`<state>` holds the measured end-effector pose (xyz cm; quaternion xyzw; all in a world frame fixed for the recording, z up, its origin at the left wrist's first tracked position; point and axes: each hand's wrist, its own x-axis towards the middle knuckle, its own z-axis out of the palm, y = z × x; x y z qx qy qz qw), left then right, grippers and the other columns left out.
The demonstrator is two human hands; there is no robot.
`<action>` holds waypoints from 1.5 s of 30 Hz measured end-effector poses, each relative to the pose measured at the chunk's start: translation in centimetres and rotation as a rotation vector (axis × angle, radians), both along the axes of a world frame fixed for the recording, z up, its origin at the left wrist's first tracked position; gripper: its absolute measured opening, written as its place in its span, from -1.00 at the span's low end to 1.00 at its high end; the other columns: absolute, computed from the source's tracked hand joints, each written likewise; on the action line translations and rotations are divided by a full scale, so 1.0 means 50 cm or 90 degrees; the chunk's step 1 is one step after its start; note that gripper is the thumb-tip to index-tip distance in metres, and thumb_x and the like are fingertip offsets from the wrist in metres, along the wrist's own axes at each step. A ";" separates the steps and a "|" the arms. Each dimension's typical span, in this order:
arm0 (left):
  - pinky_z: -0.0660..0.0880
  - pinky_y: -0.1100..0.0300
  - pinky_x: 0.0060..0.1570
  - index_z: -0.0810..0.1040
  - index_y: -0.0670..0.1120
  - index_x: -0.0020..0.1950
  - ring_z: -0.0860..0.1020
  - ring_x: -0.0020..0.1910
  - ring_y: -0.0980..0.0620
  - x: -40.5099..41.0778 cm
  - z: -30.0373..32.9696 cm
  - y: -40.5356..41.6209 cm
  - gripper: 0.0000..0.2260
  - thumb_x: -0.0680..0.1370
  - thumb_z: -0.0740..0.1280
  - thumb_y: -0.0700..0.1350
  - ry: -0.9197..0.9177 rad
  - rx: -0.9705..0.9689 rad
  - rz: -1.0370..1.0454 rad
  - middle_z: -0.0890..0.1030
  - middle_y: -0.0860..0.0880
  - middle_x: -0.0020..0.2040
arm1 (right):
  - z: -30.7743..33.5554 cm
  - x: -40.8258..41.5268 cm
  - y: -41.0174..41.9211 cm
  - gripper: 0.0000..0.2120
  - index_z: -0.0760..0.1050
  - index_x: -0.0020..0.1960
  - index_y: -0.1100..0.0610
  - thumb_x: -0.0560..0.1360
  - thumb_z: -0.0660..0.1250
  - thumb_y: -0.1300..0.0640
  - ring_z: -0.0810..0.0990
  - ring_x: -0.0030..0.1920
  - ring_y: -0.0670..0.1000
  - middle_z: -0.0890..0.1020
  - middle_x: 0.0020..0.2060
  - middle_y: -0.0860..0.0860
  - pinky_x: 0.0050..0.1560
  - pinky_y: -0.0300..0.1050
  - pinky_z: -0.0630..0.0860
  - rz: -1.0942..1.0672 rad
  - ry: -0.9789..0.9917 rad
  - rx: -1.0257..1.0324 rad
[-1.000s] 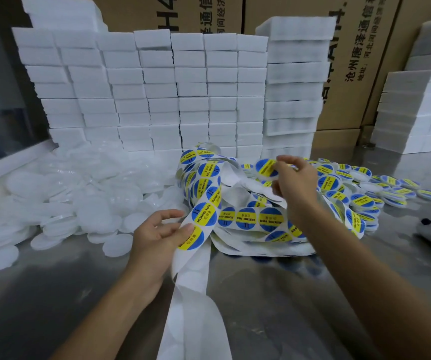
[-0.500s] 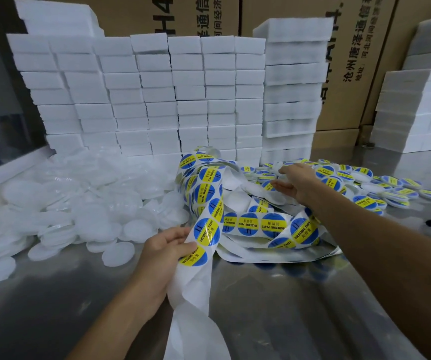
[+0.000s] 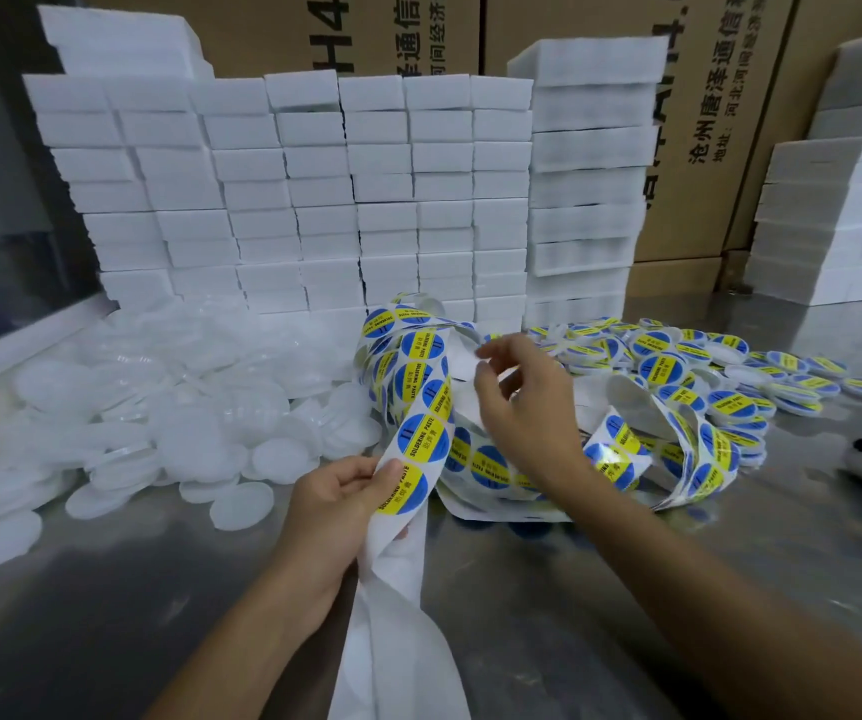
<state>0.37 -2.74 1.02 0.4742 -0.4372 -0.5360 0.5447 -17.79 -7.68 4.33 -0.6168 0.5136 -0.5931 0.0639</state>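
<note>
We have 1 wide-angle view, worn on the head, facing forward and down. It sits near: the left hand (image 3: 333, 506) and right hand (image 3: 527, 402) fill the middle, the white paper strip of round blue-and-yellow labels (image 3: 421, 439) is held in the left fingers, and stacked white foam blocks (image 3: 314, 200) rise beyond the fingertips.

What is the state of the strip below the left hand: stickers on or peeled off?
Peeled off. Below the left hand the strip hangs plain white; blue-and-yellow stickers sit only from the grip upward.
</note>
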 end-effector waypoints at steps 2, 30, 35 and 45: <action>0.55 0.24 -0.44 0.68 -0.18 -0.15 0.66 -0.37 -0.02 -0.001 0.000 0.001 -0.86 0.49 0.43 -0.11 -0.001 -0.006 0.021 0.71 -0.16 -0.24 | -0.014 0.022 0.034 -0.92 0.57 -0.04 0.11 0.51 0.32 0.23 0.51 -0.35 -0.07 0.60 -0.26 -0.07 -0.26 -0.02 0.50 0.034 0.097 -0.082; 0.63 -0.01 -0.19 0.69 0.00 -0.02 0.69 -0.11 -0.23 0.016 0.009 0.005 -0.79 0.60 0.28 -0.23 -0.025 -0.123 -0.079 0.71 -0.17 -0.06 | -0.049 0.048 0.071 -0.88 0.69 -0.03 0.09 0.51 0.43 0.07 0.62 -0.24 -0.12 0.69 -0.01 -0.09 -0.13 -0.04 0.55 0.164 0.273 -0.137; 0.61 0.02 -0.16 0.68 0.05 -0.06 0.69 -0.18 -0.21 0.022 0.005 0.006 -0.72 0.58 0.28 -0.30 -0.096 -0.114 -0.078 0.71 -0.17 -0.13 | -0.044 0.051 0.069 -0.89 0.67 -0.21 0.02 0.48 0.41 0.10 0.60 -0.32 -0.12 0.67 -0.29 -0.12 -0.24 -0.19 0.54 0.186 -0.003 0.109; 0.44 0.41 -0.39 0.60 0.02 -0.16 0.58 -0.36 0.20 0.024 -0.016 -0.008 -0.89 0.42 0.51 -0.05 -0.294 -0.136 0.139 0.66 0.05 -0.32 | -0.015 0.016 0.040 -0.88 0.58 -0.21 0.16 0.49 0.44 0.18 0.46 -0.47 -0.06 0.57 -0.42 0.02 -0.44 -0.24 0.49 0.223 -0.669 0.384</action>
